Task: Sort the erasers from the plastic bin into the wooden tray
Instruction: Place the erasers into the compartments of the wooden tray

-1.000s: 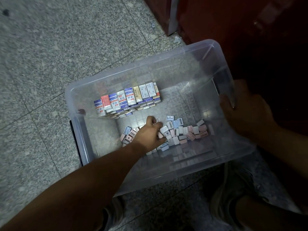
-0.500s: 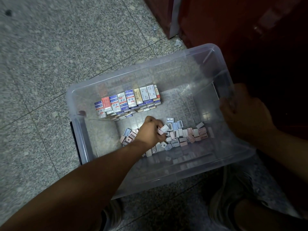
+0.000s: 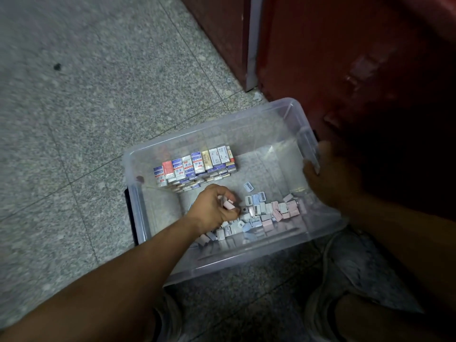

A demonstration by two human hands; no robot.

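The loose erasers (image 3: 269, 211), small pink, blue and white blocks, lie heaped along the lower right of the plastic bin (image 3: 246, 255), in the centre of the frame. My left hand (image 3: 214, 208) is down in that heap with its fingers curled round a few of them; a pink one (image 3: 228, 204) shows at the fingertips. Along the bin's upper left wall stands a neat row of boxed packs (image 3: 195, 166), untouched. My right hand (image 3: 330, 178) grips the bin's right rim, steadying it. The bin sits on a speckled stone floor (image 3: 86, 107), against a dark red cabinet (image 3: 345, 58) at upper right. I see no wooden tray anywhere, so I judge the sorting barely begun: most of the erasers remain in the bin, with only a handful in hand.
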